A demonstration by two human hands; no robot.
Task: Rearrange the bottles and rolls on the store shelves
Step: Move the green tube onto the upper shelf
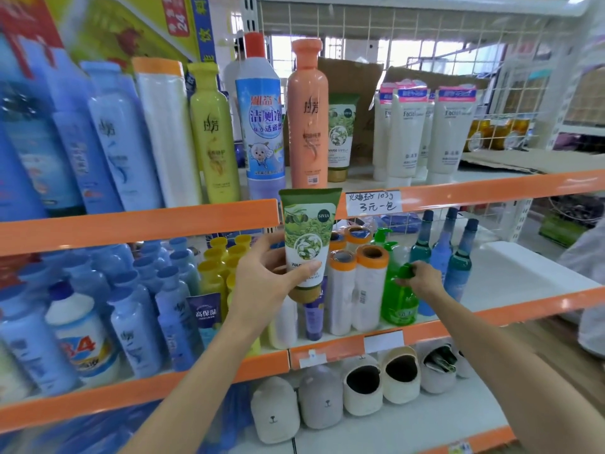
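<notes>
From the left, blue shampoo bottles (108,136) crowd the top shelf (137,224). My left hand (262,276) has its grip wrapped round a green SIVIA tube (306,237), held upright in front of the shelf edge; I'd lift it clear of the lip and set it beside its twin (340,139) upstairs, label outward. My right hand (420,280) pinches the pump of the green soap bottle (397,299) on the middle shelf, beside the orange-capped rolls (368,283). A handwritten tag (373,203) includes "103g".
</notes>
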